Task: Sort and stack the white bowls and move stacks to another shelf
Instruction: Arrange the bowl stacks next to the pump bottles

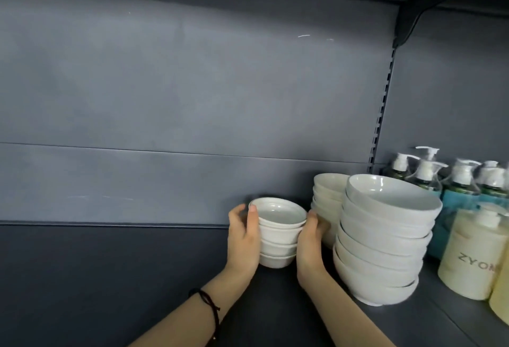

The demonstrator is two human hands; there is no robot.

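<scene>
A stack of several small white bowls [278, 232] stands on the dark grey shelf [110, 277]. My left hand [243, 242] clasps its left side with the thumb at the top rim. My right hand [309, 244] presses against its right side. Just to the right stands a tall stack of large white bowls [382, 239]. Behind that one, against the back panel, is a third stack of white bowls [326, 203], partly hidden.
Pump bottles with green contents [429, 176] line the back right. Pale yellow bottles [468, 258] stand at the right edge, close to the large stack. A slotted upright [381, 115] and a bracket divide the back panel. Another shelf runs overhead.
</scene>
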